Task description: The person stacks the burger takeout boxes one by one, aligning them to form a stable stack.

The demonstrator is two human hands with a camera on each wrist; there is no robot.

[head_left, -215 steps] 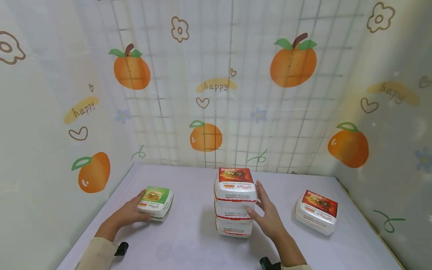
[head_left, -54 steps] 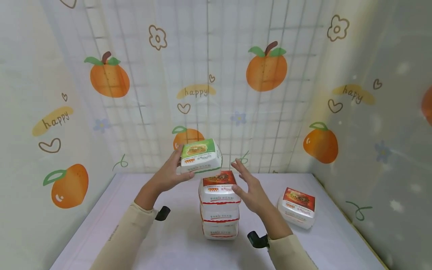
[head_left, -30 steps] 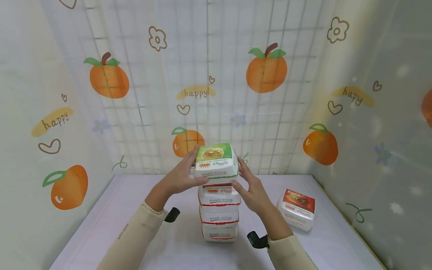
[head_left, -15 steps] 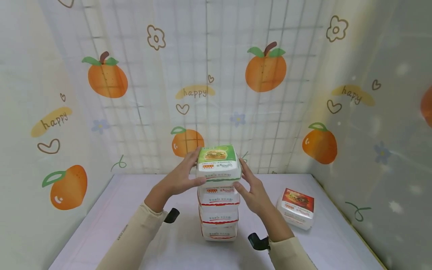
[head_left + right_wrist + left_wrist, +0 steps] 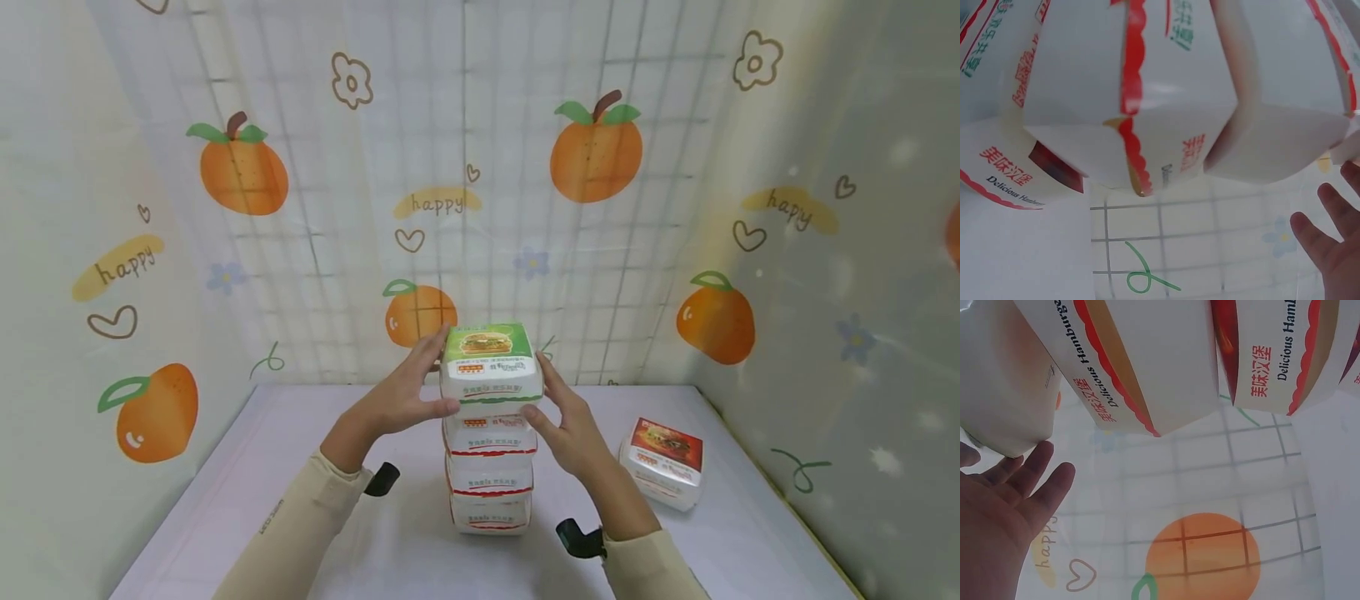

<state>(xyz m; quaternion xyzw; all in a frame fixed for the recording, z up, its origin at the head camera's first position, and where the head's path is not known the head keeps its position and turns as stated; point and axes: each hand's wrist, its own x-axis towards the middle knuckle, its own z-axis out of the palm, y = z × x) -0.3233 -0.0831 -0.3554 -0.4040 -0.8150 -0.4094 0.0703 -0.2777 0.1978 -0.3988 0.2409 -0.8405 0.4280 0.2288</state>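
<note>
A green-topped hamburger box (image 5: 491,375) sits at the top of a stack, above several white hamburger boxes with red trim (image 5: 491,479). My left hand (image 5: 393,400) holds the green box at its left side, thumb by the front lower corner and fingers toward the back. On the other side my right hand (image 5: 573,425) has its fingers extended along the box, with the thumb near the lower right front corner. In the left wrist view the left fingertips (image 5: 1044,450) meet the box's edge. The right wrist view catches the right hand's spread fingers (image 5: 1335,206) at the frame's edge.
Another hamburger box with a red top (image 5: 663,462) lies on the white table (image 5: 375,542), to the right of the stack. Behind the table hangs a curtain (image 5: 510,125) printed with oranges.
The green box has gone from the left of the table, in my left hand, onto the stack. In the last second it has shifted slightly right and squared up, both hands beside it.
</note>
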